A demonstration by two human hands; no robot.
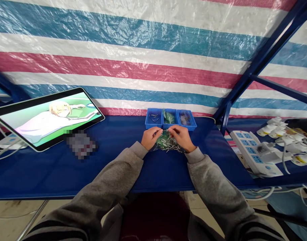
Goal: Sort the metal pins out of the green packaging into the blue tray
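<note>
- Head view, with the clock centred on your hands: your left hand (150, 138) and right hand (183, 136) almost meet, each with thumb and finger pinched on a slim piece (165, 130) that spans the gap, too small to identify.
- At 6 o'clock, just below your fingertips, a heap of metal pieces (168, 145) mixed with green plastic lies on the table.
- Your table (118, 134) is a smooth, dark blue surface, its near edge running straight in front of you.
- At 12 o'clock, three blue trays (153, 126) stand side by side: a few slim metal parts in the left one, green material in the middle, greyish translucent pieces in the right.
- Between 9 and 10, a tablet (58, 117) leans tilted, showing a cartoon; a pixelated item (81, 145) sits by its lower edge.
- Between 3 and 4, you have a white power strip (252, 150) beside white items (270, 129).
- A striped sheet (143, 73) in red, white and blue walls off 12 o'clock; a blue frame (240, 90) slants up at 2.
- Pale floor (201, 217) shows at 5.
</note>
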